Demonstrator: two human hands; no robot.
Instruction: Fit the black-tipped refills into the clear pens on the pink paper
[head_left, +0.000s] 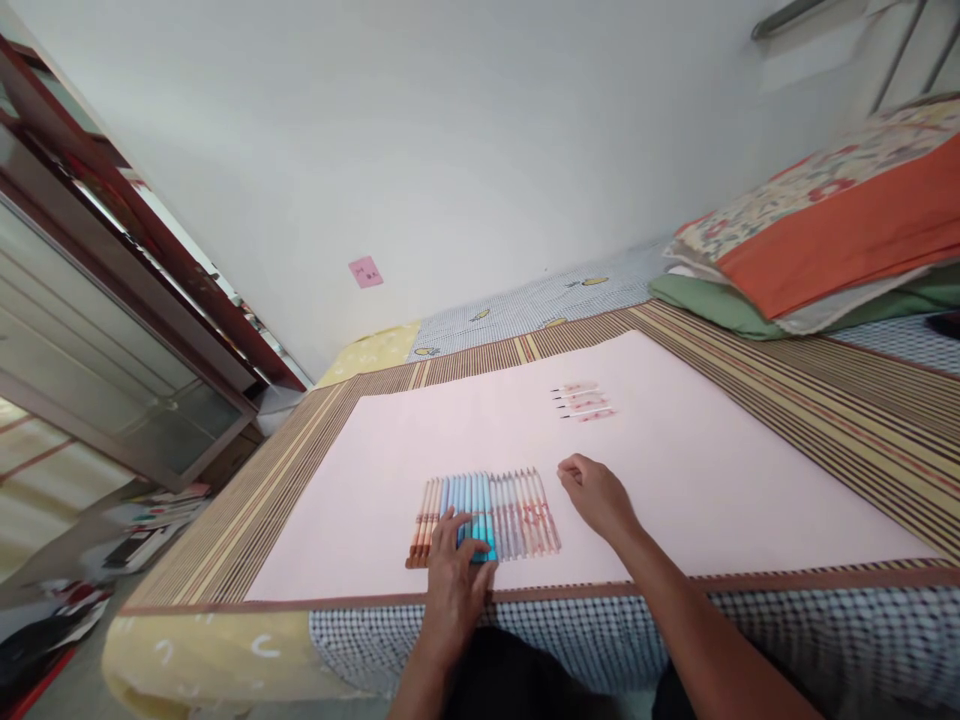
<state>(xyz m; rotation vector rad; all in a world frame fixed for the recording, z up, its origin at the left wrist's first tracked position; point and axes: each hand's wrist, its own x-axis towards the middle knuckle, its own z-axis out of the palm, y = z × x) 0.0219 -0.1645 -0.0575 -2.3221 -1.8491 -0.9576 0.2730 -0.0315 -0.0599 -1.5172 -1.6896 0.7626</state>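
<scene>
A row of slim pens [523, 520] lies side by side on a pale pink sheet [360, 500], running from brown-tipped ones through blue and turquoise to greyish and pink-patterned ones. My left hand [452, 575] rests over the lower part of the brown and blue pens, fingers apart, hiding some of them. Just right of the row, my right hand [596, 495] hovers over or touches the sheet with its fingers curled together; whatever they may hold is hidden. Farther back lie several pens or refills with dark tips [581, 402], beside pinkish barrels, pointing left.
Beneath the sheet is a striped mat [247, 490] on a bed with checked bedding [810, 630]. Folded orange and floral bedding [847, 220] is piled at the back right. A pink note [366, 272] is stuck on the white wall. A cabinet [112, 340] stands left.
</scene>
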